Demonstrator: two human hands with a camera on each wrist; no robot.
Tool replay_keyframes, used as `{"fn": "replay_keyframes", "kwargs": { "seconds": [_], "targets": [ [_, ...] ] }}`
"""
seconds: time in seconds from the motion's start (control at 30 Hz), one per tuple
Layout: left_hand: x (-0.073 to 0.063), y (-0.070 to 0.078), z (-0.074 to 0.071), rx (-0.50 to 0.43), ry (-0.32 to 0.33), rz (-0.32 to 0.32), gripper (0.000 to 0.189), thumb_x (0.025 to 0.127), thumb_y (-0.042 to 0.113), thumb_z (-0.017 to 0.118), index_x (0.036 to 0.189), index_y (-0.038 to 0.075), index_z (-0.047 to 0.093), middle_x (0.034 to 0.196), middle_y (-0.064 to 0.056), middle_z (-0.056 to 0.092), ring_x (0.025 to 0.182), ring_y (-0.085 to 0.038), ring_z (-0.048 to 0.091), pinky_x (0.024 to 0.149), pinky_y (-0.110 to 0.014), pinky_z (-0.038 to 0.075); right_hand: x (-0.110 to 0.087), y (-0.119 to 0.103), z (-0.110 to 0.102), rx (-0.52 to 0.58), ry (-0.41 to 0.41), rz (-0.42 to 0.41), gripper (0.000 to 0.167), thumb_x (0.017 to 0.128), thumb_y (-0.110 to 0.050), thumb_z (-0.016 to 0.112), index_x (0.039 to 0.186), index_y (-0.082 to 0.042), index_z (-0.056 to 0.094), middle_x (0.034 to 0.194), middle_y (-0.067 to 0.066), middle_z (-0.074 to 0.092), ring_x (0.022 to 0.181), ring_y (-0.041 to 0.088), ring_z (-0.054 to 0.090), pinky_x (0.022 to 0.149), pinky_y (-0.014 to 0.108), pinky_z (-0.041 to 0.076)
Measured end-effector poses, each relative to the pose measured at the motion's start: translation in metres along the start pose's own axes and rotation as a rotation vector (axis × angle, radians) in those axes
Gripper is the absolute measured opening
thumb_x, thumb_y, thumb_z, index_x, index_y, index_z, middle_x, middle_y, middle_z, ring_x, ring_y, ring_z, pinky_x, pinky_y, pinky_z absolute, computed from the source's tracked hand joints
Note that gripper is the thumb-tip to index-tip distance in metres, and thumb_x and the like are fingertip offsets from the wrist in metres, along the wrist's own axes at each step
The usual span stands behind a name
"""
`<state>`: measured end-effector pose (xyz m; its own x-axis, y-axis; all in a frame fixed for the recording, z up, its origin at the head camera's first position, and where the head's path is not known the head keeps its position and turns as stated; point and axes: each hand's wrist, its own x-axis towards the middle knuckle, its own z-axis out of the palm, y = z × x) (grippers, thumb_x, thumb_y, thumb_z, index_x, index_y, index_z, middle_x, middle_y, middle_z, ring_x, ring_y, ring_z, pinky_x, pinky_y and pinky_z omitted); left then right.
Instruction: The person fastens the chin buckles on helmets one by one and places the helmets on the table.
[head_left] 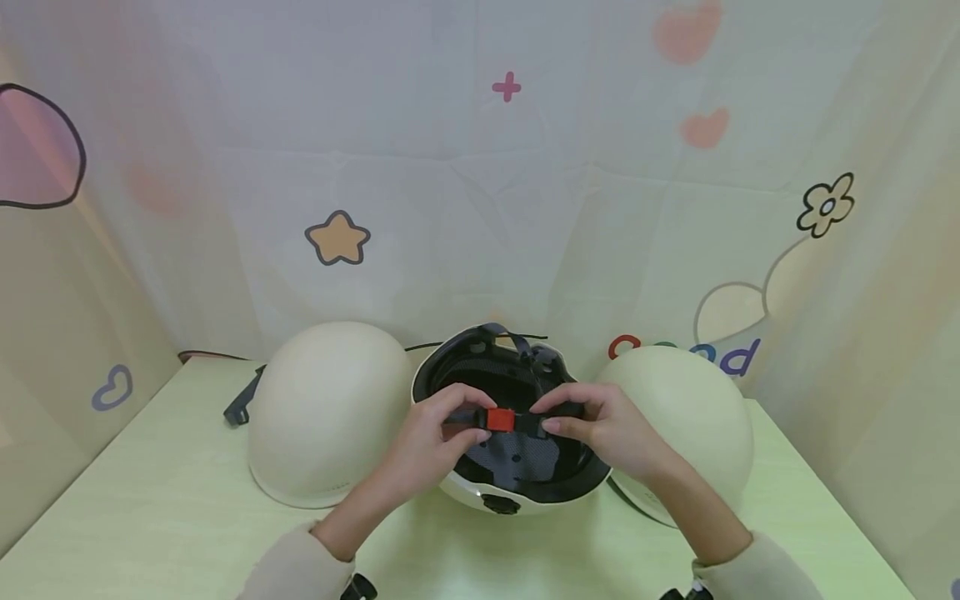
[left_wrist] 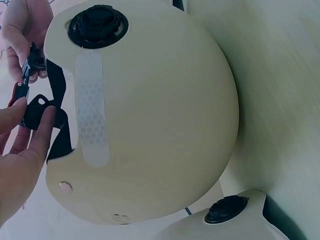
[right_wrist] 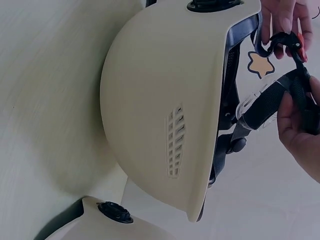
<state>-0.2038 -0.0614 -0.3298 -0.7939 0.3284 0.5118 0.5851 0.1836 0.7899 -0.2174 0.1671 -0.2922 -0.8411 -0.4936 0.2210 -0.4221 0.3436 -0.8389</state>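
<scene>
A cream helmet lies upside down at the middle of the table, its black padded inside facing up. Over its opening runs a chin strap with a red and black buckle. My left hand pinches the left end of the buckle between thumb and fingers. The strap piece to the right of the red part is pinched by my right hand. In the left wrist view, black strap webbing rises from the shell to the fingers. A dark padded strap hangs at the right hand in the right wrist view.
Another cream helmet sits dome up on the left, a black strap end beside it. A third helmet stands dome up on the right, partly behind the right forearm. A patterned cloth hangs behind the pale table.
</scene>
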Motion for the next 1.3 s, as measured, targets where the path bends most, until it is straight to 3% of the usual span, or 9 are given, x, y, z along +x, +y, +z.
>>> {"fn": "replay_keyframes", "kwargs": {
  "seconds": [0.23,0.53,0.87,1.13,1.3],
  "targets": [
    [0.0016,0.0014,-0.0014,0.018,0.011,0.017,0.029,0.075,-0.011,0.067,0.099,0.003,0.06,0.099,-0.008,0.061,0.088,-0.022,0.059,0.071,-0.024,0.052,0.0001,0.0,0.0013,0.008,-0.001,-0.005,0.017,0.083,0.002,0.062,0.1,0.004,0.065,0.094,0.016,0.06,0.069,0.019,0.06,0.065,0.027,0.05],
    [0.0036,0.0018,-0.0071,0.061,0.024,0.046,0.029,0.075,-0.01,0.067,0.1,0.003,0.061,0.098,-0.011,0.064,0.087,-0.024,0.06,0.069,-0.025,0.052,0.0023,0.0005,0.0035,0.071,0.008,-0.023,0.019,0.084,0.001,0.062,0.102,0.007,0.063,0.092,0.017,0.061,0.075,0.023,0.065,0.075,0.029,0.052],
    [0.0019,-0.0011,-0.0084,0.062,0.029,0.003,0.026,0.078,-0.004,0.067,0.102,0.005,0.061,0.099,-0.011,0.064,0.09,-0.023,0.06,0.07,-0.026,0.052,-0.0004,0.0011,0.0039,0.005,0.039,-0.005,0.034,0.075,-0.01,0.075,0.107,-0.003,0.063,0.082,0.01,0.054,0.053,0.011,0.049,0.05,0.022,0.04],
    [0.0042,-0.0038,-0.0075,0.036,0.052,0.009,0.03,0.077,-0.005,0.069,0.104,0.004,0.06,0.101,-0.011,0.064,0.091,-0.023,0.061,0.07,-0.023,0.052,0.0007,0.0037,0.0066,0.041,0.018,-0.108,0.029,0.078,0.004,0.068,0.104,0.004,0.055,0.086,0.014,0.055,0.064,0.013,0.057,0.063,0.023,0.051],
    [0.0041,-0.0049,-0.0071,0.016,0.062,0.012,0.027,0.078,-0.003,0.068,0.104,0.003,0.061,0.1,-0.013,0.064,0.088,-0.022,0.062,0.071,-0.024,0.052,0.0005,0.0033,0.0084,0.005,0.044,-0.109,0.028,0.077,0.005,0.069,0.102,0.004,0.057,0.08,0.012,0.056,0.058,0.011,0.056,0.059,0.022,0.05]
  ]
}}
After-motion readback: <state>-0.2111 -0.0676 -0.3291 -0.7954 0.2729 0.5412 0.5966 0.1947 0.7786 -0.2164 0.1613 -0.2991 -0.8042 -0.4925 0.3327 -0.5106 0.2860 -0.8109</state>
